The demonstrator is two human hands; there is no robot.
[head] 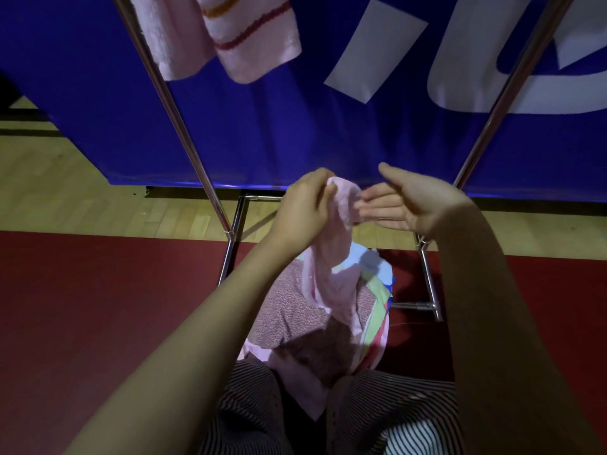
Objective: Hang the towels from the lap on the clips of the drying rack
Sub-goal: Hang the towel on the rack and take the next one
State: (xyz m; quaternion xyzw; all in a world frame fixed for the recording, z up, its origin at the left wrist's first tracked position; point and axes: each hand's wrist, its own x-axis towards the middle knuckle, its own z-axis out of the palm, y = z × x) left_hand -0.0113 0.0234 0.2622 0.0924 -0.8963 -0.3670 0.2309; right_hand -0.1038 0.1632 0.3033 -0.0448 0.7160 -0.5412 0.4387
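Pinched in the left hand (303, 210), a pink towel (331, 257) lifts from the lap; the flat right hand (404, 208) touches it, likely seeking a corner to clip.

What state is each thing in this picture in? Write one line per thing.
rack: standing on the floor.
striped towel: hanging at the rack's top.
pink towel: hanging beside it.
lifted towel: raised, draping down to the lap.
pile: lying on the lap.
left grip: holding the lifted towel's top.
right grip: open, fingers straight, tips at the lifted towel.
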